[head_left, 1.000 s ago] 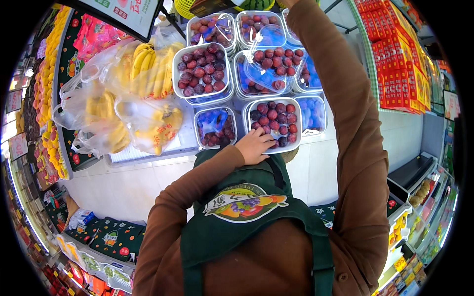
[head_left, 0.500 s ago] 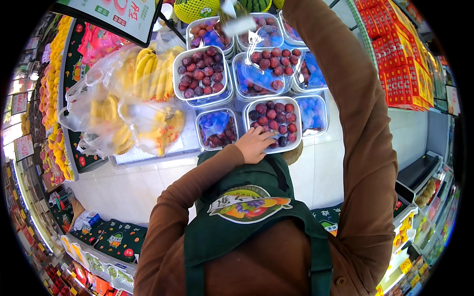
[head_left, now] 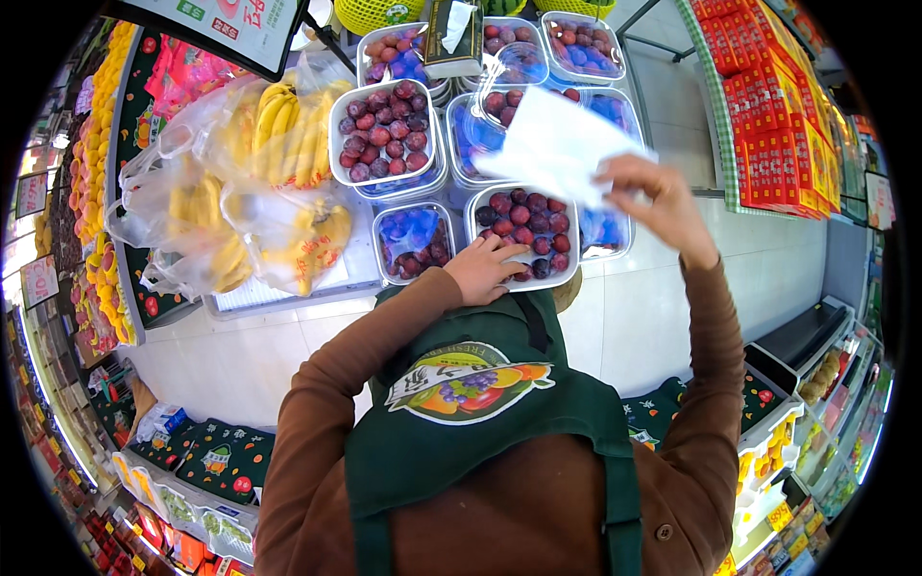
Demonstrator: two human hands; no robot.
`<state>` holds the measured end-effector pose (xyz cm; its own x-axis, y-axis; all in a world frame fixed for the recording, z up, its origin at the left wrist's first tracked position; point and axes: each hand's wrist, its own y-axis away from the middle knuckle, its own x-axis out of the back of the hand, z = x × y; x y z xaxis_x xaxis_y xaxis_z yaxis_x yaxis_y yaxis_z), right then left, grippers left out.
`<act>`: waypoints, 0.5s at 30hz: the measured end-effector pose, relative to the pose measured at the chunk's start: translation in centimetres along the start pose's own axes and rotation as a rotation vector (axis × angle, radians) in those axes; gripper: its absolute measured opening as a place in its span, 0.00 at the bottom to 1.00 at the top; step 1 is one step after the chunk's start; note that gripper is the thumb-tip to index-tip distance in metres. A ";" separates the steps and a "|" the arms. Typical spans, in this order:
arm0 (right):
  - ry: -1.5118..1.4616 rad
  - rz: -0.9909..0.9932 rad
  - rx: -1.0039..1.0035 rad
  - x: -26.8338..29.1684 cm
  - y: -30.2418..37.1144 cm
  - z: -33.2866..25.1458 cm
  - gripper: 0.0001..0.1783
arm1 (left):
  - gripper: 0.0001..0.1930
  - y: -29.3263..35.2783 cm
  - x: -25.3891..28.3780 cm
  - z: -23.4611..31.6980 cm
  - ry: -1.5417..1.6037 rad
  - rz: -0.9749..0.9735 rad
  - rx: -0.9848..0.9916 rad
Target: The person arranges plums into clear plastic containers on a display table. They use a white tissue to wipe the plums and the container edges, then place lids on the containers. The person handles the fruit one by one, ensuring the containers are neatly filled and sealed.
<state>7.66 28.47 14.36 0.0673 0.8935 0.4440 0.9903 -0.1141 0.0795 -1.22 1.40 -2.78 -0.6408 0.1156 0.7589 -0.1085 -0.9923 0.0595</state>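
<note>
At six o'clock from the front tray, a dark green cloth apron [head_left: 471, 403], marked by one fruit emblem, is worn over a brown long-sleeved top. Toward ten o'clock, yellow bananas [head_left: 279, 130] are wrapped in thin, wrinkled clear plastic bags, whose number cannot be told. Between two and three o'clock, glossy red cartons [head_left: 768, 120] are stacked in sharp-edged rows.

One white sheet [head_left: 557, 139], thin, flat and apparently of paper, is held at one o'clock, above the trays. Its long axis is laid from ten to four o'clock, and its free end is pointed toward ten. The front tray [head_left: 573, 254] is made of pale, smooth plastic with rounded corners. A second uncovered tray [head_left: 335, 144] is set at ten o'clock, and one smaller tray [head_left: 413, 205] is placed just beside, at nine. At eleven o'clock, one dark tissue box [head_left: 454, 56] is set among further trays, a white tuft raised from its top.

The sheet's near edge is pinched by the right hand [head_left: 663, 204], thumb and fingers drawn together. The left hand [head_left: 480, 271] is laid across the front tray's lower-left rim, fingers slightly parted over round, dark red plums [head_left: 521, 213]; whether anything is gripped beneath cannot be told.
</note>
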 end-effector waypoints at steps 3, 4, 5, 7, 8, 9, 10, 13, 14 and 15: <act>-0.165 -0.201 -0.140 -3.1 3.2 1.6 0.13 | 0.30 -0.2 0.6 0.2 0.053 -0.004 0.015; -0.098 -0.240 -0.104 -4.3 3.9 2.8 0.13 | 0.30 -0.3 0.5 0.1 0.069 0.047 0.001; -0.074 -0.276 -0.108 -5.4 4.3 3.6 0.12 | 0.31 -0.3 0.4 0.1 0.085 0.098 -0.013; 0.073 -0.267 -0.188 -7.5 5.0 5.7 0.12 | 0.31 -0.1 0.2 0.1 0.039 -0.028 0.058; 0.139 -0.250 -0.155 -8.4 5.2 6.5 0.12 | 0.30 -0.2 0.2 0.0 0.039 -0.094 0.098; 0.210 -0.230 -0.122 -9.1 5.4 7.1 0.13 | 0.30 -0.3 0.3 0.1 0.038 -0.158 0.135; 0.281 -0.211 -0.088 -9.8 5.6 7.6 0.13 | 0.29 -0.3 0.3 0.3 0.040 -0.113 0.114; 0.383 -0.139 0.086 -12.3 5.7 7.8 0.13 | 0.27 0.0 0.4 0.4 0.035 -0.023 0.070; 0.441 -0.122 0.129 -13.0 5.7 7.8 0.12 | 0.27 0.1 0.3 0.3 0.026 -0.026 0.065; 0.527 -0.165 0.125 -13.4 5.6 8.1 0.12 | 0.26 0.0 0.5 0.5 0.017 -0.028 0.062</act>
<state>13.33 19.32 1.66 -0.1281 0.5535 0.8229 0.9915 0.0898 0.0940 -1.11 1.43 -2.07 -0.6512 0.1436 0.7452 -0.0797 -0.9894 0.1210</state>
